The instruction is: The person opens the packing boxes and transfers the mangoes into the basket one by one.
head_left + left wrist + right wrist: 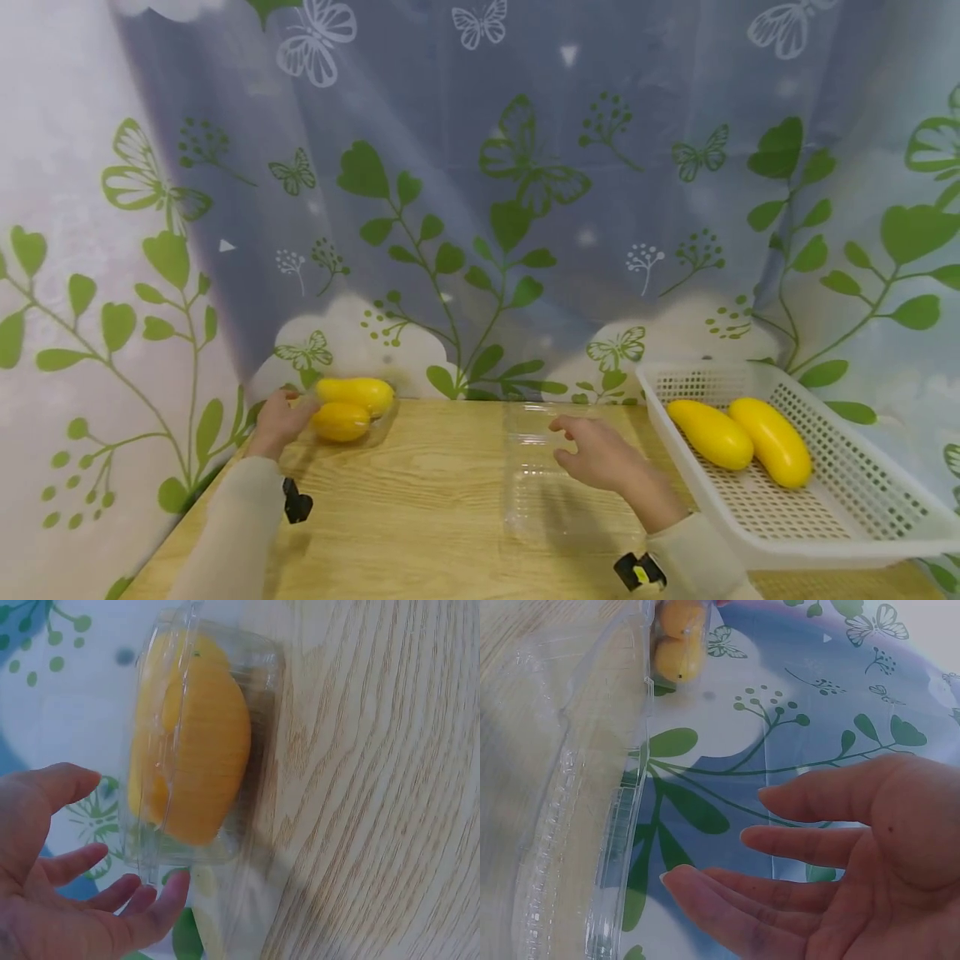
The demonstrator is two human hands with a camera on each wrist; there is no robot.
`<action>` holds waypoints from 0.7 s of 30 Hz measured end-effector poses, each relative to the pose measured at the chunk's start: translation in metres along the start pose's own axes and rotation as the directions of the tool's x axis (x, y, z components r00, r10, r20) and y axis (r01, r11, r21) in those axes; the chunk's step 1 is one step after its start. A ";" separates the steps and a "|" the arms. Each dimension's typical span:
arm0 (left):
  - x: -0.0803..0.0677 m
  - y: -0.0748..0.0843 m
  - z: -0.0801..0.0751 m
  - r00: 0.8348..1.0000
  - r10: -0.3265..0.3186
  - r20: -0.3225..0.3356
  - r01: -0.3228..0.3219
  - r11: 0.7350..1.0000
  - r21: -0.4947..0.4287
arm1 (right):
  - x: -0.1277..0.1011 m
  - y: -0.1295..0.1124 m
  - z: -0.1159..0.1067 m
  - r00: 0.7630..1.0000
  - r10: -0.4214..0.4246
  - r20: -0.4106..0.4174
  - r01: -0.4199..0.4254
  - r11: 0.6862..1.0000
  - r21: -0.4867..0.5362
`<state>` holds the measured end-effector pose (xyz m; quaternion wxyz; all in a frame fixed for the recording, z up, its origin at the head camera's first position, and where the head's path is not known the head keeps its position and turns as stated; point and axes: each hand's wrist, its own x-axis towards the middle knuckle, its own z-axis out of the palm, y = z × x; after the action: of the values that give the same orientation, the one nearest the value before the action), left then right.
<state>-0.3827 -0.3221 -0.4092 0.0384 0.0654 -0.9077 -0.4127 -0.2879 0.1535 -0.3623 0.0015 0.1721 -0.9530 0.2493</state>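
Head view, left hand (pixel 281 423), fingers spread wide, beside clear plastic box (pixel 385 427) holding two glossy yellow oblong fruits (pixel 341 422), contact unclear, right hand (pixel 600 454), fingers apart, near second clear plastic container (pixel 525 500), white perforated basket (pixel 862 550) at right bearing two more.

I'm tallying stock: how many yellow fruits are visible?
4: the back yellow fruit and front yellow fruit in the clear container by the left hand; left yellow fruit and right yellow fruit in the white basket. None seems hidden.
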 end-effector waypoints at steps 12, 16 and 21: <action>0.012 -0.008 0.005 0.997 -0.072 0.018 0.073 0.997 -0.022 | 0.005 -0.005 0.005 1.000 -0.003 -0.001 0.003 1.000 0.000; 0.013 -0.008 0.007 0.996 -0.088 0.026 0.090 0.991 -0.095 | 0.006 -0.007 0.007 1.000 0.007 0.008 -0.007 1.000 0.013; 0.005 -0.007 0.008 0.994 -0.090 0.065 0.103 0.967 -0.232 | 0.010 -0.009 0.011 1.000 -0.005 0.012 0.004 1.000 0.023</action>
<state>-0.3880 -0.3217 -0.4192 0.0013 0.0935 -0.8489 -0.5202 -0.2937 0.1373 -0.3662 -0.0058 0.1758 -0.9496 0.2593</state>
